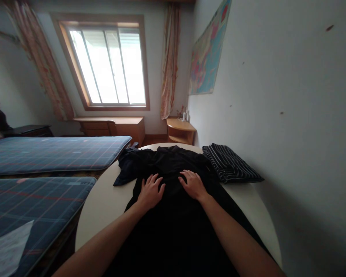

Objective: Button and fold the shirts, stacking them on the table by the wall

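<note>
A black garment (173, 215) lies spread over a round, pale table (99, 209), its upper part rumpled toward the far edge. My left hand (151, 191) rests on it left of the middle, fingers apart and holding nothing. Opposite, my right hand (193, 184) lies on the same cloth with its fingers spread and slightly bent. A dark navy cloth (128, 163) is bunched at the garment's far left. Beyond my right hand, a folded black cloth with white stripes (230, 163) sits at the table's far right edge.
Two beds with blue plaid mattresses (54, 154) stand to the left, a paper sheet (11, 248) on the nearer one. A white wall (300, 146) runs close along the right. Behind the table are a wooden desk (129, 125) and a corner shelf (180, 125).
</note>
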Motion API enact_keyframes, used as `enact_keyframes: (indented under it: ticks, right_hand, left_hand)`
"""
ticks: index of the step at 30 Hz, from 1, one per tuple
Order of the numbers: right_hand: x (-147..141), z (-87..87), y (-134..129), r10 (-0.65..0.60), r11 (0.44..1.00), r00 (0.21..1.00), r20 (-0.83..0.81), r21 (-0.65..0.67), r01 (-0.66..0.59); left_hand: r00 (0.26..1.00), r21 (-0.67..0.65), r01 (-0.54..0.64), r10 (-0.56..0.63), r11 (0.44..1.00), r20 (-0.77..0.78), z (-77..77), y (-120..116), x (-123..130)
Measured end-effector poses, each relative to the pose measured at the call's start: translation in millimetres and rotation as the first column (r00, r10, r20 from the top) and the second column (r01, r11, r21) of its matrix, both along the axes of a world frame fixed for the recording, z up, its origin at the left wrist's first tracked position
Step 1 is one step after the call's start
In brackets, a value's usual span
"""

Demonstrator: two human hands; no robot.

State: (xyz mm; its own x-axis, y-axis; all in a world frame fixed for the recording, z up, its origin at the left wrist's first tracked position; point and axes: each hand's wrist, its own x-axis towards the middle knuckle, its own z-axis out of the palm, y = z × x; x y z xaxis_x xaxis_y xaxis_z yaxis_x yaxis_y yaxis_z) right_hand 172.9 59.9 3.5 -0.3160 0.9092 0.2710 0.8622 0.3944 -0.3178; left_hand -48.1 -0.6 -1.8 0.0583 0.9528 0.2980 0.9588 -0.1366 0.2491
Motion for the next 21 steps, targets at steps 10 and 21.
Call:
enact_keyframes:
  ticks: [10,21]
  right_hand:
    - [-12,9.8,-42,0.131,0.964,0.991,0.043,-0.238,-0.117]
    - [26,8.7,-59,0.274,0.953,0.960,0.064,-0.154,-0.262]
  left_hand:
    - [0.989,-0.206,-0.033,0.003,0.978,-0.145,-5.0,-33,-36]
    - [0.968,-0.151,0.001,-0.039,0.989,-0.249,11.9,-14,-61]
